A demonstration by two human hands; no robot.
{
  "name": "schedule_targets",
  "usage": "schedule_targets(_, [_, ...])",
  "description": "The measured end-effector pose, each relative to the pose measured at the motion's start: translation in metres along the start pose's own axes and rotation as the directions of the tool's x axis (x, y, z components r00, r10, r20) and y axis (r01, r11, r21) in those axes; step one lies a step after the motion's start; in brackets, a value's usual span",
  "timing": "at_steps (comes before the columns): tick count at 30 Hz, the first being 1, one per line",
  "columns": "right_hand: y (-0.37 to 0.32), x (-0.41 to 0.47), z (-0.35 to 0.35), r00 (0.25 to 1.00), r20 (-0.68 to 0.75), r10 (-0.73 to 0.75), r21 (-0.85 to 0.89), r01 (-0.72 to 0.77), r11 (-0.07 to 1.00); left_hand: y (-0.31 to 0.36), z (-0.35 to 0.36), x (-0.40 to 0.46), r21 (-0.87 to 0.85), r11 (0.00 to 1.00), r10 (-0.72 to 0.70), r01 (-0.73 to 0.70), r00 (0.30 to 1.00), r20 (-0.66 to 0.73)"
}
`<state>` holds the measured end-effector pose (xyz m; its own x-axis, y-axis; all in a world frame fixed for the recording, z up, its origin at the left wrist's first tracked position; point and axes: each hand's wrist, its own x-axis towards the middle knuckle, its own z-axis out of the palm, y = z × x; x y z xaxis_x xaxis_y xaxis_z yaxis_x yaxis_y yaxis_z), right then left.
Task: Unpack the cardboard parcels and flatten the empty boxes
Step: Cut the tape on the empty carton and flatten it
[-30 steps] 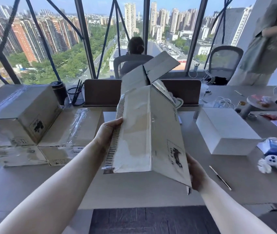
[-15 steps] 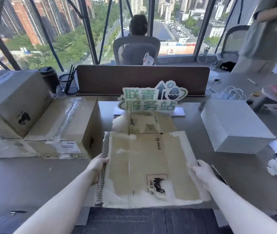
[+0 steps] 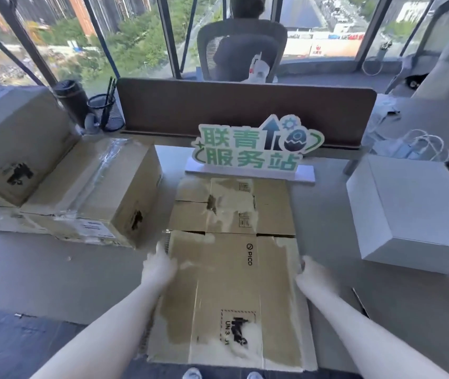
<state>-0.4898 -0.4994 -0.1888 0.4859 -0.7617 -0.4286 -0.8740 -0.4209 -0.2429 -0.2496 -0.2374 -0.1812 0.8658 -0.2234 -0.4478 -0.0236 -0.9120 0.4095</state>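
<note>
A flattened brown cardboard box (image 3: 231,272) lies flat on the grey desk (image 3: 53,272) in front of me, its near end overhanging the desk edge. My left hand (image 3: 159,265) rests on its left edge and my right hand (image 3: 309,273) grips its right edge. To the left stand sealed cardboard parcels: a low taped one (image 3: 114,195) and a tilted one (image 3: 18,140) stacked on top of it. A white box (image 3: 414,212) sits on the right.
A green-lettered sign (image 3: 253,149) stands just behind the flattened box, before a brown desk divider (image 3: 245,110). A black cup (image 3: 71,101) and pen holder (image 3: 105,112) are at the back left. A person sits in a chair (image 3: 242,47) beyond. A pen (image 3: 360,302) lies right.
The box was held upright and half folded in the air; it has come down and now lies flat on the desk under both hands. My view has tilted downward.
</note>
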Motion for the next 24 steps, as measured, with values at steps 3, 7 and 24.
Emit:
schedule_targets(3, [-0.040,0.023,0.000,0.974,0.016,-0.226,0.019,0.226,0.974,0.031,0.006,0.007,0.274,0.961,0.041,-0.029,0.998,-0.040])
schedule_targets(7, [-0.086,0.058,0.017,0.944,0.051,-0.326,-0.102,0.330,0.938,0.064,0.031,0.046,0.380,0.882,0.292,-0.278,0.956,0.022])
schedule_targets(24, [-0.130,0.127,0.084,0.930,-0.146,-0.336,-0.282,0.287,0.916,0.104,0.097,0.138,0.463,0.628,0.636,-0.625,0.756,0.158])
